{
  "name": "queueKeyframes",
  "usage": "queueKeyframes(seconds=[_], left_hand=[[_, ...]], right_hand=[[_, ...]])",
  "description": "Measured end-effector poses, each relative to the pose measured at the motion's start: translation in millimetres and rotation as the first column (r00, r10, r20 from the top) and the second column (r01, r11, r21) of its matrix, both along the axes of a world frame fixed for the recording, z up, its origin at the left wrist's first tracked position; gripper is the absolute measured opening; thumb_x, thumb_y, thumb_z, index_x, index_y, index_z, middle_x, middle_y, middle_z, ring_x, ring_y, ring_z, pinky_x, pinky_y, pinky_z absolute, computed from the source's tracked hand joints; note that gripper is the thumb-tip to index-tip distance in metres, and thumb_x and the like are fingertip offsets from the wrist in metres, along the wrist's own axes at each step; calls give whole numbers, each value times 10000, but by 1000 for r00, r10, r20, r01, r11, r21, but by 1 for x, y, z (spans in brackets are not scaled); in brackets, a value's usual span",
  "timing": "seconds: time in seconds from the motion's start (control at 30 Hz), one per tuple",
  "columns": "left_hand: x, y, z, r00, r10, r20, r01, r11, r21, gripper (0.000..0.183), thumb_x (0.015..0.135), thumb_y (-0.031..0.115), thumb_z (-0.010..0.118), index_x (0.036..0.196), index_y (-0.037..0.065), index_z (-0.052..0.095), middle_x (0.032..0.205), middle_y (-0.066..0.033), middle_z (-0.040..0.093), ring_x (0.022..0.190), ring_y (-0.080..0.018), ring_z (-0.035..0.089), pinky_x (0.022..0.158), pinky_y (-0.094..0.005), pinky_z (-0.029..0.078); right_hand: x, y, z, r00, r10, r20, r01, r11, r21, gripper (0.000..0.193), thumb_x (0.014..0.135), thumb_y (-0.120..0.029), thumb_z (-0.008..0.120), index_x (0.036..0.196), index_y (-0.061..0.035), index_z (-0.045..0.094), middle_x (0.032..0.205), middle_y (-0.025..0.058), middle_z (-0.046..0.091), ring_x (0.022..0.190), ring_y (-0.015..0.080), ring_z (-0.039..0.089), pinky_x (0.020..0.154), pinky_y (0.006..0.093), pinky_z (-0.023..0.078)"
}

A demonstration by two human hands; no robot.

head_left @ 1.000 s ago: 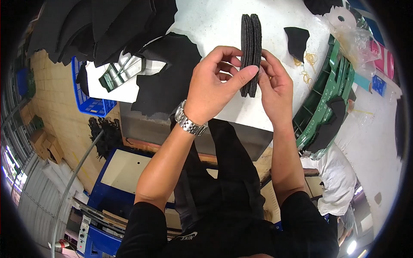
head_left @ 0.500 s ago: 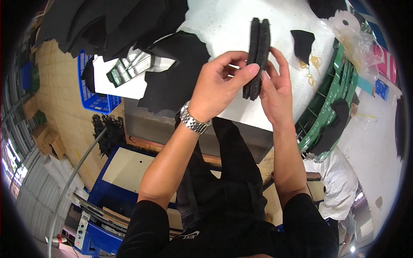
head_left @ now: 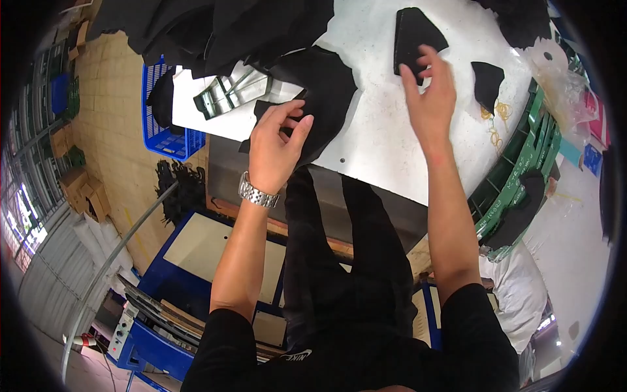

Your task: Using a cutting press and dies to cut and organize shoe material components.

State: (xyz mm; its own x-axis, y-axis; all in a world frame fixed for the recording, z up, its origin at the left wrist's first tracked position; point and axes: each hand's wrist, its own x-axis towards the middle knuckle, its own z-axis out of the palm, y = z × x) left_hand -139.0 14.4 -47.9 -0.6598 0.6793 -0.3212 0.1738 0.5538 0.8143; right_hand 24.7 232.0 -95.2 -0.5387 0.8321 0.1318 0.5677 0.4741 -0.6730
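Right hand [head_left: 428,91] parting over a black wedge [head_left: 416,29]

From where I'm standing, the small black offcut [head_left: 487,83] on the white table [head_left: 382,124] is marking the spot. The black wedge is lying to its left and a little farther from the person, and the right hand is hanging over the wedge's near side, thumb and fingers well apart; it is looking free of any grip, though I can't tell whether the fingertips are touching. The left hand [head_left: 279,140] is curling loosely, well left of the offcut, over a big black sheet [head_left: 332,81]; I can't tell whether it is pinching an edge. Yellowish loops [head_left: 499,111] are lying just on the near side of the offcut.

To my eye, the person is handling two pieces at once, so good work is meaning a light touch: fingers lifting straight off the wedge so its edges aren't dragging, the left hand feeling for a single edge, and both sleeping clear of the offcut and loops
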Motion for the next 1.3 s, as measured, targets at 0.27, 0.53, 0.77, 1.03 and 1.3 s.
queueKeyframes(seconds=[0.27, 0.53, 0.77, 1.03, 1.3], left_hand=[[11, -17, -15, 975, -144, -172, 130, 987, -91, 326, 888, 159, 779, 1187, 46, 715, 1102, -115, 674, 883, -257, 659, 712, -345, 545], [11, -18, -16, 967, -202, -154, 186, 976, -116, 377, 914, 124, 759, 1268, 29, 671, 1159, -114, 640, 920, -227, 657, 731, -306, 568], [-5, -27, -24, 985, -170, 30, 173, 972, -160, 341, 967, 114, 711, 1278, 2, 627, 1068, -123, 692, 949, -219, 695, 829, -298, 562], [-18, -2, -9, 993, 42, 106, -46, 998, 40, 269, 1019, 130, 666, 1249, -8, 673, 1130, -87, 726, 1003, -145, 683, 868, -262, 536], [-44, 75, 5, 869, -452, -202, 442, 892, -94, 284, 1025, 245, 622, 1196, 40, 717, 1022, -158, 762, 877, -259, 729, 806, -324, 550]], right_hand=[[-45, -69, -14, 998, 68, -14, -69, 931, -359, 262, 897, -182, 763, 1112, -42, 710, 989, 131, 668, 895, 284, 668, 784, 371, 540], [-40, -84, 7, 943, 207, -260, -224, 974, -35, 143, 833, -18, 740, 933, -37, 639, 976, 106, 664, 900, 326, 649, 766, 399, 546], [-36, -110, 27, 913, 310, -264, -335, 940, -58, 189, 851, -34, 709, 1011, -65, 615, 1107, 123, 667, 1061, 353, 629, 906, 489, 497], [-31, -89, -1, 951, 305, -49, -295, 945, 142, 162, 811, -70, 672, 967, -113, 673, 1024, 21, 635, 943, 241, 609, 782, 381, 472], [-14, -87, -13, 872, 487, -40, -478, 867, 141, 169, 858, -82, 610, 1022, -89, 647, 1192, 80, 666, 1224, 255, 610, 975, 400, 461]])
